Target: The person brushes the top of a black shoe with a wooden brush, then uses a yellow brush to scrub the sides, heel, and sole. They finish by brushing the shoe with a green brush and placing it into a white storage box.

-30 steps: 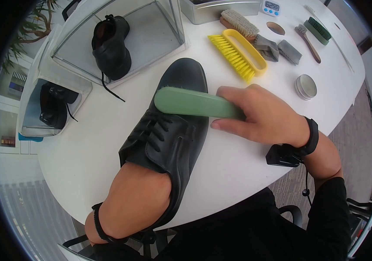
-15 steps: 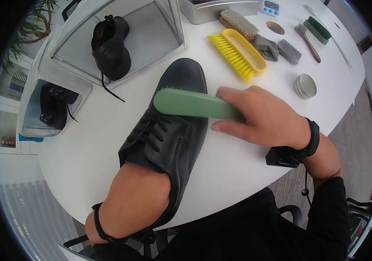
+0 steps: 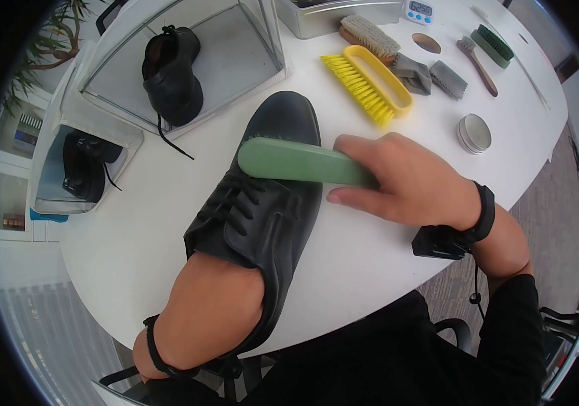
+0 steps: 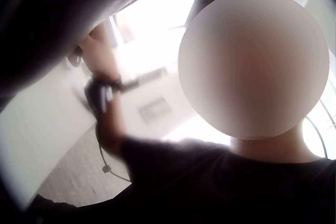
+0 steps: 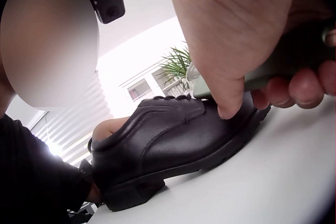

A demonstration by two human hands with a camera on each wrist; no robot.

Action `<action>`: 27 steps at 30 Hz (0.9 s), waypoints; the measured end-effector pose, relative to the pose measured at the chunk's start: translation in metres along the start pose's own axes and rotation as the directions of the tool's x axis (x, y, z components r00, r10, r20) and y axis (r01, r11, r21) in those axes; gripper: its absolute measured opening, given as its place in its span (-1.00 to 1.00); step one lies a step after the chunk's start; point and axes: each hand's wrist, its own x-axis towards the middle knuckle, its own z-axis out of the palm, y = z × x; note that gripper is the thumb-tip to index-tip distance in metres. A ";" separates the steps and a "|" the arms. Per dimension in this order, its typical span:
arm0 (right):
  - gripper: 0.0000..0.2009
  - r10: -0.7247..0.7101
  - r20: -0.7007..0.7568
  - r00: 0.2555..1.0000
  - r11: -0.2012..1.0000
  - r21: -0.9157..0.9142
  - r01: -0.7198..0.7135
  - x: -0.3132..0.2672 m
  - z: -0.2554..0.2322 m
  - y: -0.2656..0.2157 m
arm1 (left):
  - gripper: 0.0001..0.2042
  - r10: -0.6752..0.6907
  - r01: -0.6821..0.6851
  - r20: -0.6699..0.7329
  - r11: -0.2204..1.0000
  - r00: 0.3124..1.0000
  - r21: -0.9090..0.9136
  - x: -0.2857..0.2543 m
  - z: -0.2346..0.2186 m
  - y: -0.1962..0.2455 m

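Observation:
A black lace-up shoe (image 3: 283, 116) lies tilted over the white table, toe pointing away. Inside its opening is the left hand (image 3: 216, 304), with the fingers hidden. The right hand (image 3: 414, 179) grips a green-backed brush (image 3: 296, 161) across the shoe's upper, just beyond the laces; a few bristles show at its far edge. In the right wrist view, the thumb and curled fingers of the right hand (image 5: 236, 29) hold the brush (image 5: 255, 79) at the front part of the shoe (image 5: 168, 140). A blurred dark surface fills the left wrist view's upper left corner.
Beyond the shoe lie a yellow brush (image 3: 398, 101), a wooden brush (image 3: 371, 35), grey cloths (image 3: 448, 80), a round tin (image 3: 475, 134) and a timer (image 3: 423, 11). At left, a clear-sided box (image 3: 235, 61) holds another black shoe (image 3: 174, 78), its lace trailing onto the white table (image 3: 134, 257).

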 end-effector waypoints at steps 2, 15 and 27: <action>-0.70 0.005 0.001 1.000 1.000 -0.002 -0.005 0.000 0.000 0.000 | -0.86 -0.014 0.015 0.017 1.000 1.000 -0.019 -0.003 0.002 -0.002; -0.71 0.005 -0.007 1.000 1.000 0.019 -0.005 0.000 0.001 0.002 | -0.84 0.012 -0.012 0.036 1.000 0.999 0.004 0.001 -0.003 0.001; -0.71 -0.004 -0.005 1.000 1.000 0.012 0.004 0.000 0.001 0.002 | -0.83 -0.013 0.014 0.038 1.000 0.999 -0.001 0.002 -0.003 0.002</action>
